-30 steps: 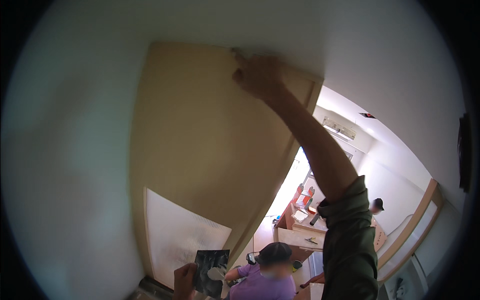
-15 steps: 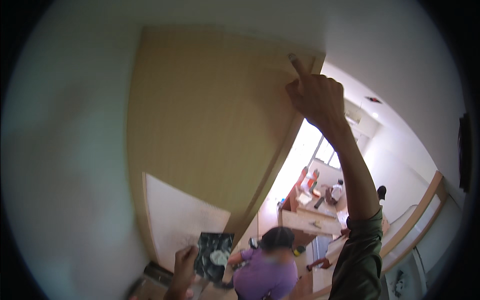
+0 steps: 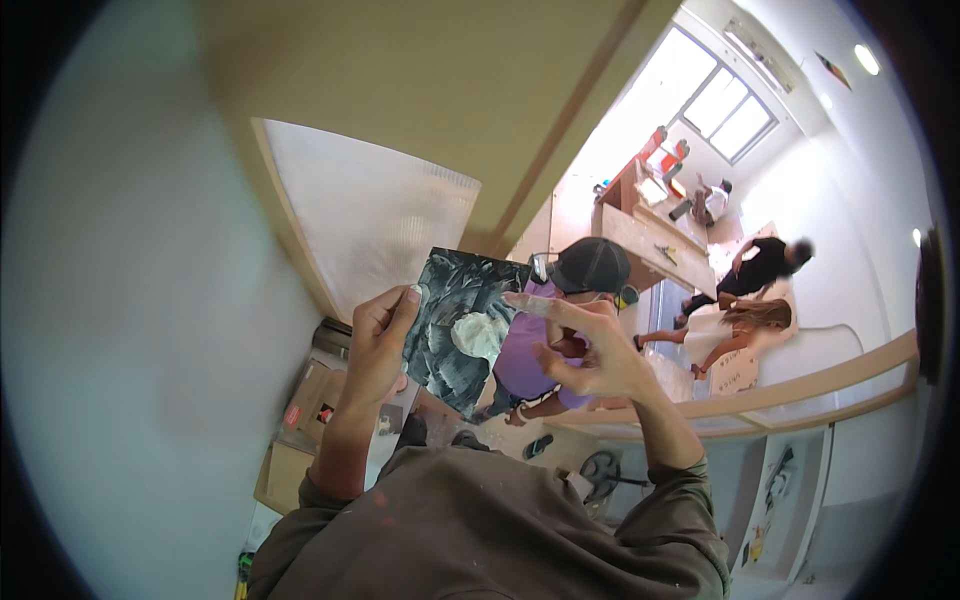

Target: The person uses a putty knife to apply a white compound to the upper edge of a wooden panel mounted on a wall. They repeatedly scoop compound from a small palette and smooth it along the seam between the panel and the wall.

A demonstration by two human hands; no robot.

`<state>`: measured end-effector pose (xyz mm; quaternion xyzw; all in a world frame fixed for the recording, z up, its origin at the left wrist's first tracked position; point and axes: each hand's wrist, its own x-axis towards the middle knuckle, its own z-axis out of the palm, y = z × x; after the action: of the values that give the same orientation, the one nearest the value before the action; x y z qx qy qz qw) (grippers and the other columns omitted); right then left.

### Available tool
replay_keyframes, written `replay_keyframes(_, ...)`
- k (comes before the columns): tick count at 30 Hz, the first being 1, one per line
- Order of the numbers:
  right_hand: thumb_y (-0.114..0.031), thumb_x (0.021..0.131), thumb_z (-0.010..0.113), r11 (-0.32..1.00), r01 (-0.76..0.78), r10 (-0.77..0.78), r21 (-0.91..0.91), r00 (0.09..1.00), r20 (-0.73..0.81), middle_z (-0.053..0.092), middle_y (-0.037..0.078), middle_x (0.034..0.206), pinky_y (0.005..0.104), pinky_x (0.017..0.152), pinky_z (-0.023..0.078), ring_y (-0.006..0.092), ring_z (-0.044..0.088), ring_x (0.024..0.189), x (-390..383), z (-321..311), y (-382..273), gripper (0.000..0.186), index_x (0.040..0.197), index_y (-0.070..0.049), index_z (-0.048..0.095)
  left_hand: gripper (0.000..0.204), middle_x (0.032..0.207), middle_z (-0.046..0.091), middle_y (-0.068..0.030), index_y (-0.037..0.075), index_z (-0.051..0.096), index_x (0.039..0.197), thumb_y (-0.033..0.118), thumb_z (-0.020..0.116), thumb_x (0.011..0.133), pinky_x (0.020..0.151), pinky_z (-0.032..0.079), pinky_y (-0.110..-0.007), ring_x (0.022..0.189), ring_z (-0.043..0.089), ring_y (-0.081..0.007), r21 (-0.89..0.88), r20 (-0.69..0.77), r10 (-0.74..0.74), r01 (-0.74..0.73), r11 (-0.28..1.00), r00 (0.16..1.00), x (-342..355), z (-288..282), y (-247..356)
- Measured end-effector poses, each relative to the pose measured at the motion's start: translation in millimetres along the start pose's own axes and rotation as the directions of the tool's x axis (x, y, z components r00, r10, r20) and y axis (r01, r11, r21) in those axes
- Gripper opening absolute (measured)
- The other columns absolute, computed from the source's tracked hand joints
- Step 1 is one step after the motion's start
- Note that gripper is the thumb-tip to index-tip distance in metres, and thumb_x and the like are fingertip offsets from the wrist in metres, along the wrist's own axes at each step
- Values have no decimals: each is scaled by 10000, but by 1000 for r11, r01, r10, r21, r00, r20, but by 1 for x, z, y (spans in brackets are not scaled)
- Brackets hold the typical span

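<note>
My left hand [image 3: 375, 345] grips the left edge of a dark board [image 3: 440, 300] streaked with grey and white, with a lump of white paste [image 3: 478, 334] on it. My right hand [image 3: 590, 345] is open, its index finger, smudged white, reaching to the board's right side just above the paste; whether the fingertip touches is hard to tell. A wooden panel [image 3: 420, 70] stands in front of me, with a translucent ribbed sheet [image 3: 355, 205] on its lower part.
A person in purple [image 3: 520, 365] with a cap is just below. Through the opening are a bench [image 3: 640, 232], several other people [image 3: 760, 260] and a window [image 3: 728, 115]. A curved wooden-framed partition [image 3: 800, 390] runs at right, cardboard boxes [image 3: 305, 405] lie at lower left, beside a wall [image 3: 140, 310].
My right hand has come down from the panel's top edge to the board. The view has tilted downward, bringing my torso, the floor and more of the room into sight.
</note>
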<state>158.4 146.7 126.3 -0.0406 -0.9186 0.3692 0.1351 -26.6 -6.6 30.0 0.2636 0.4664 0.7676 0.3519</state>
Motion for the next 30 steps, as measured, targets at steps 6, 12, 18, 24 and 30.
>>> replay_keyframes(6, 8, 761, 587, 992, -126, 126, 8, 991, -51, 268, -16, 511, 239, 460, 292, 73, 283, 448, -7, 21, -8, 569, 1324, -74, 557, 255, 780, 528, 59, -25, 622, 888, 159, 491, 1005, 628, 358, -177, 714, 412, -1, -24, 22, -122, 123, 992, 992, 1, 2, -2)
replay_keyframes(12, 52, 779, 537, 989, -129, 134, 72, 988, -72, 268, -36, 484, 214, 428, 379, 59, 471, 414, -17, 36, 2, 531, 1302, -38, 560, 244, 788, 530, 62, -31, 624, 886, 137, 490, 1003, 652, 356, -181, 721, 402, -5, -85, -17, -156, 154, 984, 988, 0, -6, -17)
replay_keyframes(18, 84, 803, 480, 962, -129, 158, 241, 981, -108, 354, -42, 508, 237, 418, 480, 109, 638, 502, -23, 56, 26, 330, 1109, 57, 602, 241, 805, 547, 58, -40, 635, 909, 126, 486, 1001, 678, 368, -196, 740, 411, -14, -128, -164, -280, 261, 957, 946, 3, 3, -19)
replay_keyframes(24, 24, 823, 451, 410, -276, 387, 869, 916, 108, 397, -17, 572, 222, 393, 323, 60, 335, 399, -26, 62, 33, 305, 1106, 62, 555, 239, 784, 535, 58, -20, 632, 868, 124, 492, 997, 667, 360, -197, 729, 406, -17, -62, -189, -208, 200, 978, 960, 4, -4, -37)
replay_keyframes(30, -43, 806, 462, -250, -178, 295, 952, 922, 251, 384, -15, 631, 247, 469, 283, 71, 311, 495, -25, 70, 59, 386, 1178, 38, 527, 231, 755, 486, 78, 31, 614, 795, 141, 532, 980, 631, 348, -210, 716, 394, -19, -120, -238, -191, 166, 979, 952, 3, -9, -56)
